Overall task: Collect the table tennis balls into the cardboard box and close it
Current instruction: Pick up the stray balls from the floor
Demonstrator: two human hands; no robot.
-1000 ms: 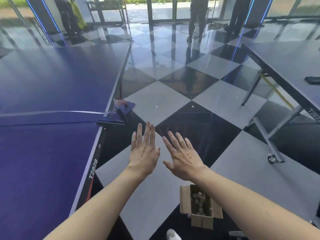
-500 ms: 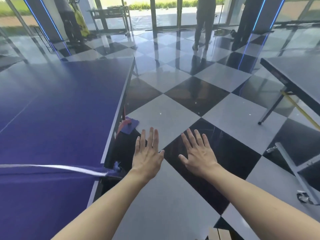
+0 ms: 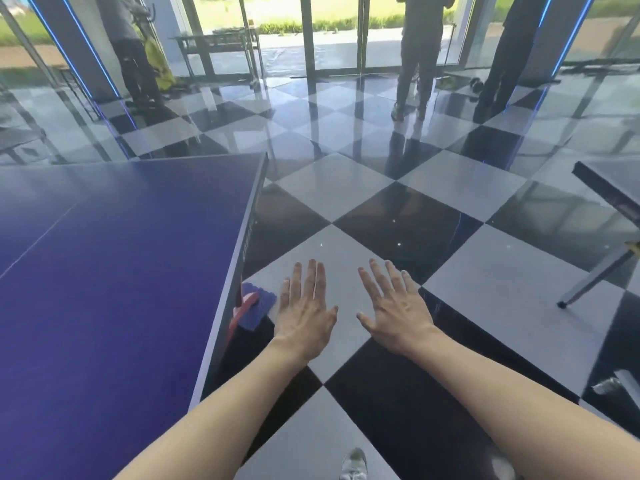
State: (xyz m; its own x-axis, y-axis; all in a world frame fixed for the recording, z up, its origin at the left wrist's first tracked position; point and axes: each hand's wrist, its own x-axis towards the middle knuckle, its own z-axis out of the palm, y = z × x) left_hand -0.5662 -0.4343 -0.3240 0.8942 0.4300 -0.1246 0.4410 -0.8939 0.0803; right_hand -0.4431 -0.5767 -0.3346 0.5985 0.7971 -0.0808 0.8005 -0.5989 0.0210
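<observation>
Counted, left to right: one blue table tennis table (image 3: 114,289), one red-and-blue paddle bundle (image 3: 254,304) under its edge, two bare hands, one second table (image 3: 609,188) at far right, three standing people at the glass doors. Left hand (image 3: 304,311) held flat, palm down, fingers straight and close together, holding nothing. Right hand (image 3: 398,308) likewise flat, fingers spread apart, empty. Both forearms stretched forward above the checkered floor (image 3: 485,289). Cardboard box and balls out of view; box seen near the feet a second earlier, gone from frame since
</observation>
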